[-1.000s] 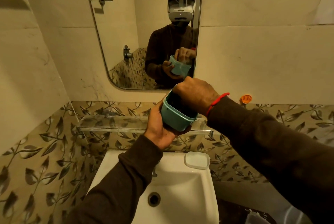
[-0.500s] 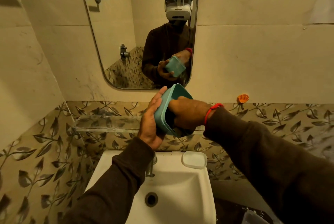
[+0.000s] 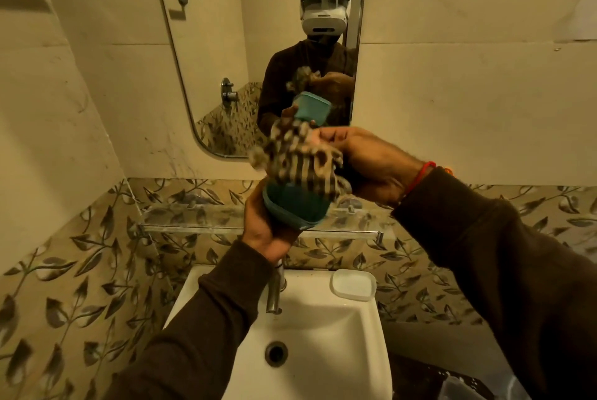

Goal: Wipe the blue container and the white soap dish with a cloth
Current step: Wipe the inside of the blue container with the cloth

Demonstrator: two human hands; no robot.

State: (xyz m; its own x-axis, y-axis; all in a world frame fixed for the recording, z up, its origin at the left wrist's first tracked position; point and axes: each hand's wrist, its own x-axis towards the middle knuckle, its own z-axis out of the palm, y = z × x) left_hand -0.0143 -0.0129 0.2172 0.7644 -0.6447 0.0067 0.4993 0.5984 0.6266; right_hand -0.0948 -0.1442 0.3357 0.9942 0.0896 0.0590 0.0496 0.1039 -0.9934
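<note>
Teal-blue plastic container (image 3: 292, 206), rounded-rectangular, tilted above white ceramic sink (image 3: 310, 328). Left hand (image 3: 268, 228) cups it from below; right hand (image 3: 368, 167) grips striped cloth (image 3: 303, 160) draped over its top. White soap dish (image 3: 352, 284) sits on sink rim.

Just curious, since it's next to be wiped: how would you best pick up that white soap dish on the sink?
Take the shallow white rounded-rectangle plastic soap dish by its two long edges, coming from above. It lies flat and open on the white ceramic sink's back right corner, so fingers can pinch across its short width; the tap stands clear to its left.
</note>
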